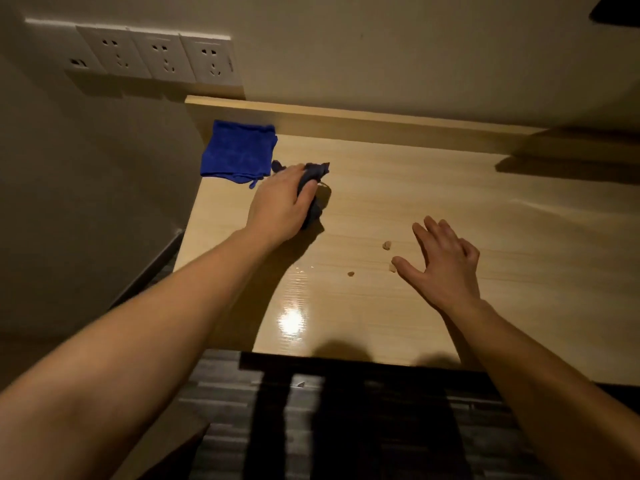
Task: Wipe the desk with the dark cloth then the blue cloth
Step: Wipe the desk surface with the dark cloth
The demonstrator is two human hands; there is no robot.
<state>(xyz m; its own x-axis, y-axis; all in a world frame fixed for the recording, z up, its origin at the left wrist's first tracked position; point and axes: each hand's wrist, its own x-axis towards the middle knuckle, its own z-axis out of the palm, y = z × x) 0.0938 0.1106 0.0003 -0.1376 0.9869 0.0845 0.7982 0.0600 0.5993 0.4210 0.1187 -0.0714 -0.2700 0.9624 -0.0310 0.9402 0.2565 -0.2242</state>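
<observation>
At far left, a row of white wall sockets (156, 57) sits above the pale glossy wooden table (450, 188). The folded bright blue cloth (237, 148) lies untouched at the table's back-left corner. Just beside it, the left hand (280, 202) presses the crumpled dark cloth (313, 188) onto the table, fingers (304, 194) clenched around it. Small tan crumbs (387, 245) lie between the hands. The right hand (443, 261) hovers with fingers spread, grasping nothing. The dark-cloth wipe seems barely begun; the blue-cloth pass remains.
</observation>
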